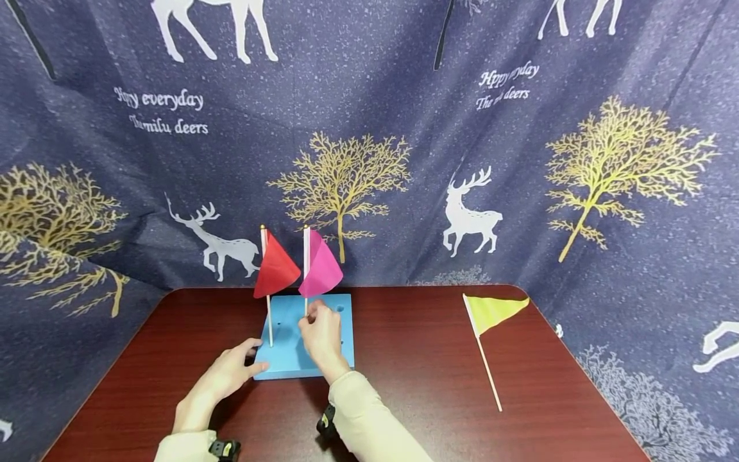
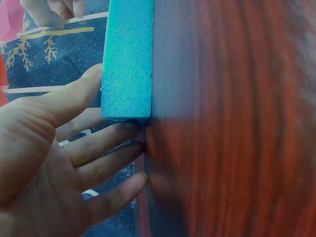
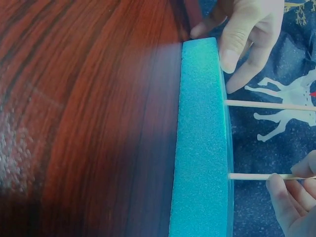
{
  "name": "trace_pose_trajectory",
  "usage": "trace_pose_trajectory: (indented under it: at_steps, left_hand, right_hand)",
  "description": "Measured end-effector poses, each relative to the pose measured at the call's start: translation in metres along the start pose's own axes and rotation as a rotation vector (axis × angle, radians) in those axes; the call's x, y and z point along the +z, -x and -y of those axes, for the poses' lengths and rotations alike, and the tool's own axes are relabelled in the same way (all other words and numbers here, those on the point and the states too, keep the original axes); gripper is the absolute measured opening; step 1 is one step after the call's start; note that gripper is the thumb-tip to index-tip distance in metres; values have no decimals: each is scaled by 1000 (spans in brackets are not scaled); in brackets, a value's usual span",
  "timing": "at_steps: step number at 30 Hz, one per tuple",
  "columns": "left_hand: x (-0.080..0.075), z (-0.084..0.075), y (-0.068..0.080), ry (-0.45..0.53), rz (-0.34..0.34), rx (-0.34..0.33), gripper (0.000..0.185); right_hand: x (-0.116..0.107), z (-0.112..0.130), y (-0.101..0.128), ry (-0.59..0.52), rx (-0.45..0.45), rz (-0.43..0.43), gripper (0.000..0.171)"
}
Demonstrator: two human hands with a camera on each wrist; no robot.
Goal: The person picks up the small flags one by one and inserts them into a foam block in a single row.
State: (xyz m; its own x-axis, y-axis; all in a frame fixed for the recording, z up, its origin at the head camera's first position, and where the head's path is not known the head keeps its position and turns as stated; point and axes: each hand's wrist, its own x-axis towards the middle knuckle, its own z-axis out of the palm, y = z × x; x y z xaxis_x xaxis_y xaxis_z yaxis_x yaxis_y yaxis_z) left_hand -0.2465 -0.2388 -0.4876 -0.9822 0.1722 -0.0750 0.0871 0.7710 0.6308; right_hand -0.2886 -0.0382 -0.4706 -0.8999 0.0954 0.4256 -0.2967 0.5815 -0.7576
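1. Right hand (image 1: 321,335) pinches the pink flag (image 1: 319,268) stick, standing in the blue foam block (image 1: 288,359) near the tabletop's (image 1: 416,385) far edge.
2. Left hand (image 1: 226,378), fingers relaxed, steadies the block's near-left corner.
3. Backdrop (image 1: 369,128) reads "everyday", "deers".

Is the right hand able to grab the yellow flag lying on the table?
Probably yes, but not right away. The yellow flag lies flat on the table off to that side, with nothing around it. The right hand is busy pinching the pink flag's stick, so it would have to let go first.
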Motion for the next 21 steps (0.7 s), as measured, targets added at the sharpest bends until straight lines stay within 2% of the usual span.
trace_pose_trajectory:
  at_steps: [10,18,21]
  left_hand:
    - [0,-1,0,-1,2,-8,61]
    - [0,0,0,2,0,-3,61]
    - [0,0,0,6,2,-7,61]
  right_hand:
    - [-2,3,1,-24,49,10,17]
    - [-2,-2,2,-13,21,-9,11]
    - [-5,-4,4,-16,27,19,22]
